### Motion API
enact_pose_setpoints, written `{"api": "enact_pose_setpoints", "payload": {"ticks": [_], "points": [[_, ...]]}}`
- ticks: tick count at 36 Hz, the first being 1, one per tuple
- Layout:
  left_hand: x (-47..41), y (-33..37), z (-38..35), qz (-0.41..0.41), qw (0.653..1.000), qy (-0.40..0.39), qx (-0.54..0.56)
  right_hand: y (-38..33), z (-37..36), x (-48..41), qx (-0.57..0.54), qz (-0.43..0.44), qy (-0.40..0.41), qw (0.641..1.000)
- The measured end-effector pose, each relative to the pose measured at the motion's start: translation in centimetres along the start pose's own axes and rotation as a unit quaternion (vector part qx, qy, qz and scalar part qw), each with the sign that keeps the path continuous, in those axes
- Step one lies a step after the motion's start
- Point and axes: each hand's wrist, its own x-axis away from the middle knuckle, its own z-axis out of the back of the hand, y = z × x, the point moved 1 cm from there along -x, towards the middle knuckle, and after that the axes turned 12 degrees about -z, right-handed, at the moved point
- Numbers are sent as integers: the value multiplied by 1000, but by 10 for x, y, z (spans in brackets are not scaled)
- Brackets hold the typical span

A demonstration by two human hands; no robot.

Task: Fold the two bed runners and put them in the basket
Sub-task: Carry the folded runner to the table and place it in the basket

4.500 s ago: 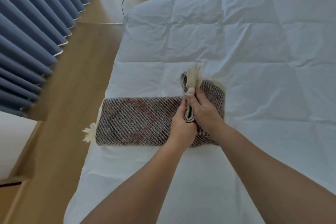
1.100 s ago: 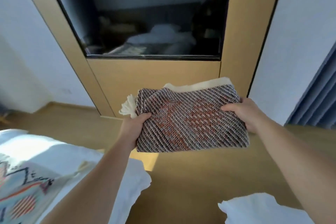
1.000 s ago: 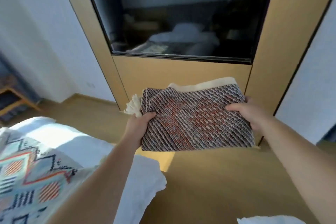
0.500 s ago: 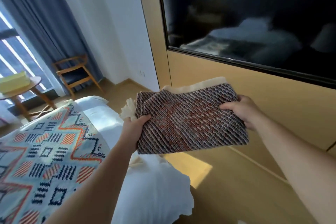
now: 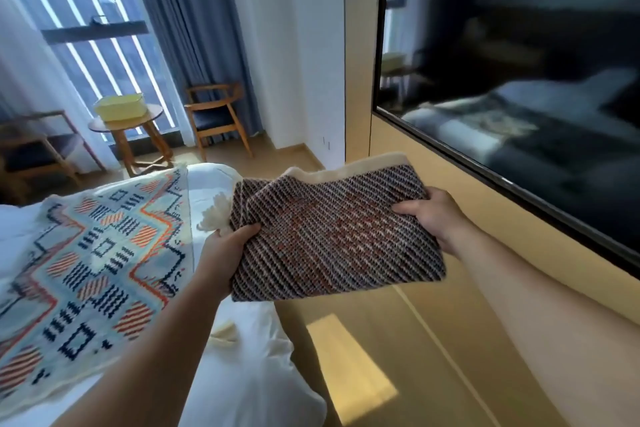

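Note:
A folded dark striped bed runner [image 5: 332, 232] with a cream fringe hangs in the air in front of me. My left hand [image 5: 225, 250] grips its left edge and my right hand [image 5: 433, 215] grips its right edge. A second runner [image 5: 90, 260], pale blue with orange and navy patterns, lies spread flat across the white bed [image 5: 242, 374] at the left. A pale yellow basket [image 5: 119, 107] stands on a small round wooden table [image 5: 138, 128] by the window, far beyond my hands.
Two wooden chairs [image 5: 216, 114] flank the round table under blue curtains [image 5: 194, 17]. A dark wall-mounted screen [image 5: 519, 80] in a wooden panel fills the right. Wooden floor [image 5: 398, 374] runs between the bed and that wall.
I lifted the folded dark runner off a bed and turned left with it in both hands. The patterned runner, the window and the table with the basket have come into view.

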Motion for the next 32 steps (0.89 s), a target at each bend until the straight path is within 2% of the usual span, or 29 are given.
{"api": "enact_pose_setpoints", "payload": {"ticks": [7,13,20,32], "points": [[-47,-12,-17,0,998,70,-1,-25,-18,-82,23,0,-51,998],[-113,-19,-37,-11,996,88,-5,-50,-41,-161,39,-1,-77,996],[-228,-21,-51,-11,994,105,-9,-102,-84,-273,50,2,-104,993],[-410,19,-77,-44,991,123,-15,-197,-161,-436,57,23,-122,991]]}}
